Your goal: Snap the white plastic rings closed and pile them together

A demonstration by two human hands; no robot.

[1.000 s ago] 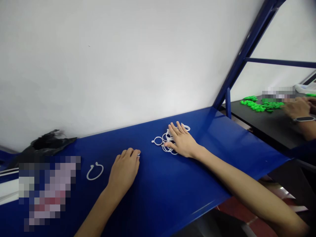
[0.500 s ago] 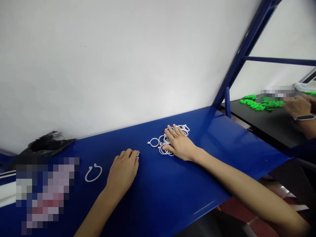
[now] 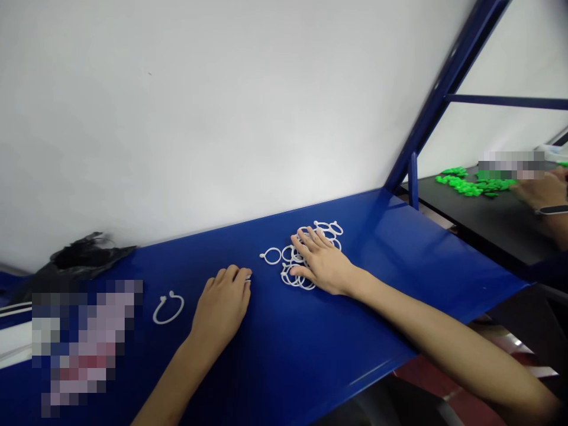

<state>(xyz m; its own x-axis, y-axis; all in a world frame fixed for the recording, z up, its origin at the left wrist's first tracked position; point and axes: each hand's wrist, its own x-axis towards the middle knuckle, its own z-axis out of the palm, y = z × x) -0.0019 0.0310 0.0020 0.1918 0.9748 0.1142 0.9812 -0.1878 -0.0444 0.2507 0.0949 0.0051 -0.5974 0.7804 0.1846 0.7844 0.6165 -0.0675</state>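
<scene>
My right hand (image 3: 326, 260) lies palm down with fingers spread on a loose pile of white plastic curtain rings (image 3: 306, 284). Its palm and fingers hide part of the pile. One curtain ring (image 3: 272, 256) sits at the pile's left side, its knob pointing left. My left hand (image 3: 224, 302) rests on the blue table, fingers curled together. A small white piece, apparently the end of a curtain ring, peeks out at its fingertips; the rest is hidden. Farther left lies a single opened curtain ring (image 3: 168, 309) with two knobbed ends.
A black plastic bag (image 3: 84, 260) and a blurred-out pinkish item (image 3: 93, 343) are on the blue table's (image 3: 275, 355) left side. A blue metal post (image 3: 430, 112) rises at the right. Beyond it, another person's hand (image 3: 544, 186) is near green pieces (image 3: 465, 183) on a black table.
My right hand has shifted slightly toward the table's front edge, and the rings beneath it are more spread out. My left hand stays nearly still.
</scene>
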